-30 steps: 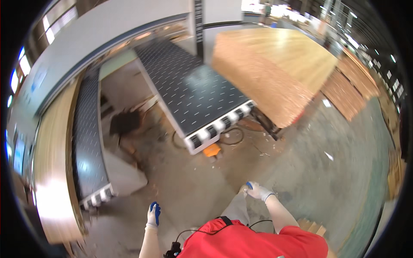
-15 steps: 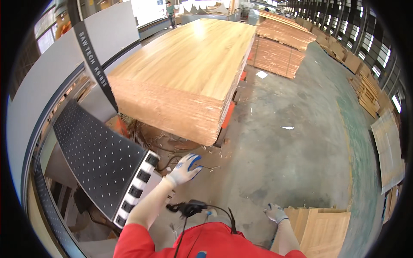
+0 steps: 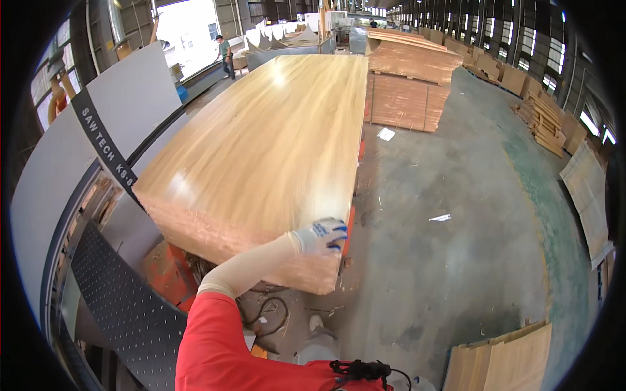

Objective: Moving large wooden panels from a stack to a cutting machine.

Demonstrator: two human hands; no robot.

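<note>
Your left hand (image 3: 321, 236), in a white glove with blue fingertips, rests on the near corner of the tall stack of veneer sheets (image 3: 274, 140), fingers curled over the top edge; whether they pinch a sheet you cannot tell from here. Your right hand is out of sight. The stack sits straight ahead, its orange base (image 3: 171, 272) just below your arm. To your left a grey machine panel (image 3: 98, 140) and a dotted black table (image 3: 124, 306) crowd in close. Loose cables (image 3: 267, 311) lie on the concrete floor (image 3: 456, 260) (right by your feet). More sheets (image 3: 502, 362) lean at lower right, further stacks (image 3: 407, 98) beyond.
</note>
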